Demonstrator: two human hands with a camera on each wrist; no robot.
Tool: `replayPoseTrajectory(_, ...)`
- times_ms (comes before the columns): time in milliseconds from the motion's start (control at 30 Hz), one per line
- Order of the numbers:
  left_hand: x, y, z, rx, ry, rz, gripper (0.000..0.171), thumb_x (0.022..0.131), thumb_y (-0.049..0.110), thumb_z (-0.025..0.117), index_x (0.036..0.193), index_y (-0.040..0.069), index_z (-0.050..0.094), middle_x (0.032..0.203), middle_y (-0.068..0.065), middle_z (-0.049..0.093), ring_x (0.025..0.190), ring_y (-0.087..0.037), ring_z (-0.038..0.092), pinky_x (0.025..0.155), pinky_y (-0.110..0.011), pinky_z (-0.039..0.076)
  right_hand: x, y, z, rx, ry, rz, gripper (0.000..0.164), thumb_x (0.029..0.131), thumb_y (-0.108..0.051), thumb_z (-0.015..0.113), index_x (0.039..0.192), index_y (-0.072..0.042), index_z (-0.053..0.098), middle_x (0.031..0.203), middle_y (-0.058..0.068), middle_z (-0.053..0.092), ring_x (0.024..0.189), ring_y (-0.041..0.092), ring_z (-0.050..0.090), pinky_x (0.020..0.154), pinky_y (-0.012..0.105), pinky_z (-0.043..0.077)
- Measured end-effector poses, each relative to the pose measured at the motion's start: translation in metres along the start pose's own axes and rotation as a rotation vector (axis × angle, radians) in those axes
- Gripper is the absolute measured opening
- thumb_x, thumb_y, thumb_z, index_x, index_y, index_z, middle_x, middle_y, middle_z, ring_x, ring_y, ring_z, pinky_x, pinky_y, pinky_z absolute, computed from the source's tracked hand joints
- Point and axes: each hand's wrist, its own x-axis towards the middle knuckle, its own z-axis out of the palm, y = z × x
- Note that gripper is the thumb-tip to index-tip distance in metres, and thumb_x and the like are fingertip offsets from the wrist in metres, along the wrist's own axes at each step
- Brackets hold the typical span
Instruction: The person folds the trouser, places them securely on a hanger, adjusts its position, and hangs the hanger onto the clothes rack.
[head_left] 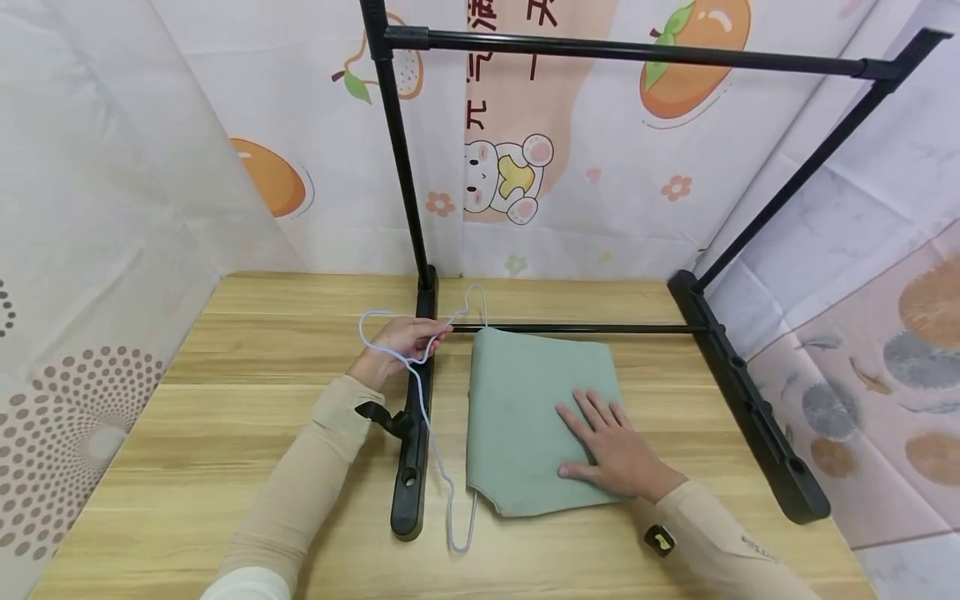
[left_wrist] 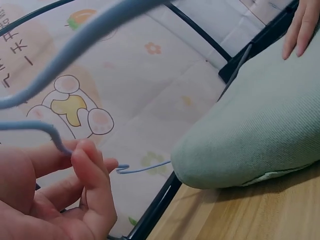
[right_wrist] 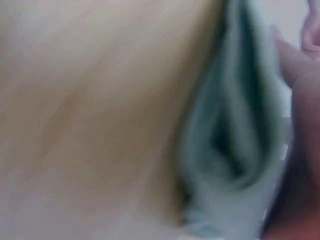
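Note:
A light-blue wire clothes hanger [head_left: 431, 429] lies on its side along the left edge of a folded sage-green cloth garment [head_left: 536, 417], its hook pointing left. Both shoulder ends stick out past the fold, and its bottom bar is hidden, apparently inside the fold. My left hand [head_left: 405, 337] pinches the hanger wire near the neck between thumb and fingers, as the left wrist view shows too. My right hand [head_left: 611, 450] lies flat on the garment's right half, fingers spread. In the blurred right wrist view, the garment's layered edge [right_wrist: 235, 130] shows beside the hand.
A black rack stands on the wooden table [head_left: 247, 400]; its left foot [head_left: 411, 483] lies under my left forearm, its right foot [head_left: 757, 417] beyond the garment. A low crossbar [head_left: 645, 328] runs behind the garment, a top rail [head_left: 637, 52] higher up. Printed curtains [head_left: 600, 225] enclose the table.

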Motion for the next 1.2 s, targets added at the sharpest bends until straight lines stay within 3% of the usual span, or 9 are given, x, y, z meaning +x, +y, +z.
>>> replayPoseTrajectory(133, -0.001, 0.002, 0.000, -0.048, -0.059, 0.006, 0.016, 0.091, 0.007, 0.051, 0.101, -0.003, 0.057, 0.067, 0.005, 0.063, 0.054, -0.001, 0.056, 0.049, -0.012, 0.043, 0.004, -0.010, -0.013, 0.102, -0.009, 0.038, 0.074, 0.078, -0.058, 0.056, 0.136, -0.015, 0.040, 0.144, 0.018, 0.032, 0.133, 0.039, 0.028, 0.102, 0.059, 0.027)
replayPoseTrajectory(300, 0.001, 0.002, 0.000, -0.089, -0.104, -0.006, 0.017, 0.091, 0.004, 0.050, 0.104, -0.006, 0.054, 0.068, 0.004, 0.063, 0.057, -0.003, 0.057, 0.051, -0.013, 0.045, 0.011, -0.025, -0.024, 0.180, 0.016, 0.053, 0.057, 0.081, -0.046, 0.060, 0.125, -0.012, 0.052, 0.132, 0.014, 0.047, 0.123, 0.031, 0.044, 0.099, 0.049, 0.037)
replayPoseTrajectory(567, 0.001, 0.003, 0.002, -0.085, -0.063, 0.026, 0.041, 0.092, 0.001, 0.045, 0.129, -0.014, 0.036, 0.070, 0.002, 0.063, 0.058, -0.003, 0.058, 0.054, -0.012, 0.046, 0.029, -0.052, -0.034, 0.347, 0.016, 0.057, 0.049, 0.085, -0.041, 0.058, 0.124, -0.012, 0.054, 0.125, 0.004, 0.055, 0.119, 0.022, 0.050, 0.099, 0.041, 0.040)
replayPoseTrajectory(733, 0.000, 0.005, 0.005, -0.073, -0.049, 0.041, 0.041, 0.091, 0.000, 0.046, 0.129, -0.014, 0.035, 0.069, 0.002, 0.063, 0.058, -0.003, 0.057, 0.054, -0.012, 0.045, 0.044, -0.069, -0.036, 0.469, 0.006, 0.063, 0.044, 0.087, -0.037, 0.057, 0.119, -0.008, 0.057, 0.121, 0.004, 0.059, 0.116, 0.021, 0.053, 0.098, 0.039, 0.041)
replayPoseTrajectory(1200, -0.002, 0.004, 0.011, -0.056, -0.022, 0.070, 0.040, 0.088, -0.001, 0.051, 0.126, -0.010, 0.041, 0.068, 0.002, 0.065, 0.058, -0.004, 0.059, 0.052, -0.014, 0.046, 0.071, -0.110, -0.033, 0.712, -0.020, -0.065, 0.035, 0.089, -0.027, 0.056, 0.117, -0.005, 0.059, 0.109, 0.008, 0.064, 0.095, 0.014, 0.061, 0.084, 0.028, 0.049)
